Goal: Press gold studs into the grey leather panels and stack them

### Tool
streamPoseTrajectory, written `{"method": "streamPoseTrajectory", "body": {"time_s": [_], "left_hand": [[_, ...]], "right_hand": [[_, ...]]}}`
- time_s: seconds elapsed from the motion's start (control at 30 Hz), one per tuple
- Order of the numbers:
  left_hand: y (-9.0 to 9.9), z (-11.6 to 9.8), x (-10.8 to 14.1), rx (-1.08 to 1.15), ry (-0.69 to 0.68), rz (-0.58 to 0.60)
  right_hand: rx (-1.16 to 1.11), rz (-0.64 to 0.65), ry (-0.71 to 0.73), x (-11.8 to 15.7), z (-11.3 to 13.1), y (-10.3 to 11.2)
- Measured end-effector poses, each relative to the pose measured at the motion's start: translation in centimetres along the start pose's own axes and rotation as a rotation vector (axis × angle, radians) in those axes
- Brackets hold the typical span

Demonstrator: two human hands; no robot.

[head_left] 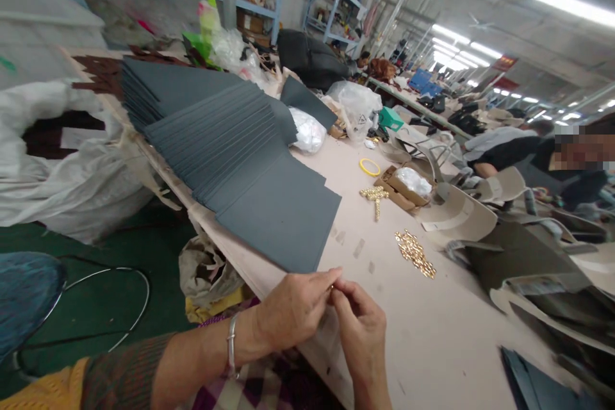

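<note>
From afar, I am seeing a smooth, pale worktop (432,339) carrying flat, dark, fanned-out sheets (278,211). My left hand (293,307) and right hand (362,320) are meeting by its near edge, grip closed, fingertips pinching one tiny, shiny bit (332,287).

The slate-grey panels (283,211) look smooth and matt, like leather or coated sheet, on a smooth, dull tabletop (432,333), while the loose gold-coloured fittings (415,254) gleam like polished metal, the bracelet (231,344) is shiny silvery metal, and the bag (354,106) is crinkled, glossy clear plastic.
</note>
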State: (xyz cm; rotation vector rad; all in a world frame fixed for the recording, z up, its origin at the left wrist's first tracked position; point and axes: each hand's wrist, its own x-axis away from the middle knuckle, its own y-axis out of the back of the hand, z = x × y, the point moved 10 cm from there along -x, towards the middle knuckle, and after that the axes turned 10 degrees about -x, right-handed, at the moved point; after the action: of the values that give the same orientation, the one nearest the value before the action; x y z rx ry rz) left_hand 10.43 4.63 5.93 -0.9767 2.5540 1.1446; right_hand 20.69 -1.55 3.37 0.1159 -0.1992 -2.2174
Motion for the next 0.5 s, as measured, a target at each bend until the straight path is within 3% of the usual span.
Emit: {"method": "streamPoseTrajectory", "body": {"time_s": [0.17, 0.23, 0.33, 0.4, 0.5], "left_hand": [[3.4, 4.6, 1.0, 0.443, 0.389, -0.134], [3.5, 6.6, 2.6, 0.726, 0.58, -0.181], [2.5, 8.9, 6.1, 1.087, 0.833, -0.203], [1.9, 10.3, 9.0, 1.17, 0.957, -0.183], [2.2, 12.1, 12.6, 1.045, 1.02, -0.141]], "right_hand": [[-0.09, 0.222, 0.002, -1.9, 0.3, -3.7], [-0.04, 0.26, 0.046, -3.4, 0.5, -5.1], [0.146, 0.252, 0.251, -6.2, 1.8, -7.6], [0.296, 0.243, 0.425, -7.5, 2.7, -9.8], [0.509, 0.237, 0.565, -8.4, 2.9, -12.2]]}}
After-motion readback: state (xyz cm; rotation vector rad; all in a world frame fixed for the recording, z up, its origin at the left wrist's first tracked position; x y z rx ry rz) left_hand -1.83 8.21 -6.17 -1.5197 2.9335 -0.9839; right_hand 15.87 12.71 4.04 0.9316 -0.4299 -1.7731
